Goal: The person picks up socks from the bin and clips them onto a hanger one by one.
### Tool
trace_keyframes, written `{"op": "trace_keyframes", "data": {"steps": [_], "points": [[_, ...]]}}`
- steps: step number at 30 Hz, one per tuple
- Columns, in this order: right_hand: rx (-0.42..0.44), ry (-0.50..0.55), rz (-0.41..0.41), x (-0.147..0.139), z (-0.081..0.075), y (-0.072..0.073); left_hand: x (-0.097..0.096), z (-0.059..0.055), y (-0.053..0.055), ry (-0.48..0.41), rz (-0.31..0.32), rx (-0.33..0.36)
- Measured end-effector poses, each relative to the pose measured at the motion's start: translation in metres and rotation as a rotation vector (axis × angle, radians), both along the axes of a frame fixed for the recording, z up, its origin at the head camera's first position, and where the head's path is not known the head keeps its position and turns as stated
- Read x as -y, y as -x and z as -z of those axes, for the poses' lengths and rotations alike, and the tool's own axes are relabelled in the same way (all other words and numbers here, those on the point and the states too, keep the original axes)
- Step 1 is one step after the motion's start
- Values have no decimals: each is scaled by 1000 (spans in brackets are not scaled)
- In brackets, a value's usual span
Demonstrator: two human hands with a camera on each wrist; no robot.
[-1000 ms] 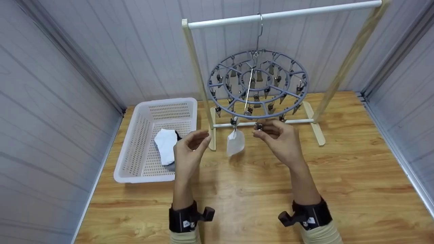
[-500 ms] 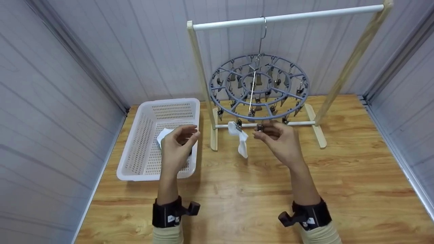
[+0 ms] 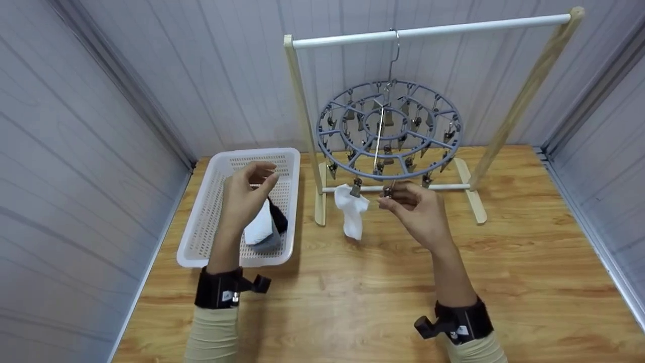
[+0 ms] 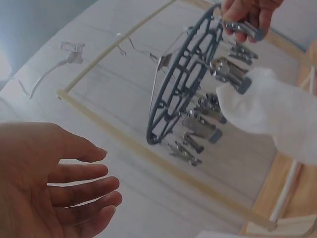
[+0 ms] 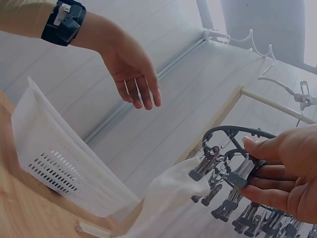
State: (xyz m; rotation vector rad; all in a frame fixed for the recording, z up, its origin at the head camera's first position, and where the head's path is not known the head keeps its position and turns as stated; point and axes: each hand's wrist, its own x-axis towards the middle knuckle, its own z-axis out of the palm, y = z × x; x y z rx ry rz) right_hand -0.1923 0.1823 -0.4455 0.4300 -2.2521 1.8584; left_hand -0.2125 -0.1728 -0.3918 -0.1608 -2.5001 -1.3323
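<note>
My left hand (image 3: 242,196) is over the white basket (image 3: 201,222), its fingers relaxed and holding nothing, as the left wrist view confirms. Below it in the basket lie a white sock (image 3: 259,225), a grey piece (image 3: 267,243) and a black piece (image 3: 277,217) of cloth. With thumb and fingers my right hand (image 3: 418,212) pinches a metal clip (image 5: 242,171) at the near rim of the round grey hanger (image 3: 390,176). Just left of that hand, another clip (image 3: 356,187) bites a white sock (image 3: 352,214), which hangs down freely.
The hanger hooks onto the white rod (image 3: 478,26) of a wooden stand (image 3: 524,101). Several more metal clips (image 3: 448,133) dangle from its rings. Panelled walls (image 3: 101,151) close in the back and sides of the wooden tabletop (image 3: 363,302).
My left hand has moved left from beside the hanging sock to above the basket. The hanging sock has swung and turned. My right hand stays at its clip.
</note>
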Motion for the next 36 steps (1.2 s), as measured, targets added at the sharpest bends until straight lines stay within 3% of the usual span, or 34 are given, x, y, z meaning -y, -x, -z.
{"op": "trace_keyframes", "data": {"steps": [8,14,20,25,36], "points": [[7,6,2,0,0,2,20,12,31,93,-27,43],[0,-10,6,-1,1,3,28,31,54,206,-40,127],[-1,10,-4,-1,2,3,40,49,73,295,-9,193],[12,7,-6,0,2,2,52,59,84,346,-16,255],[7,8,-15,3,1,3,74,84,94,423,-44,401]]}}
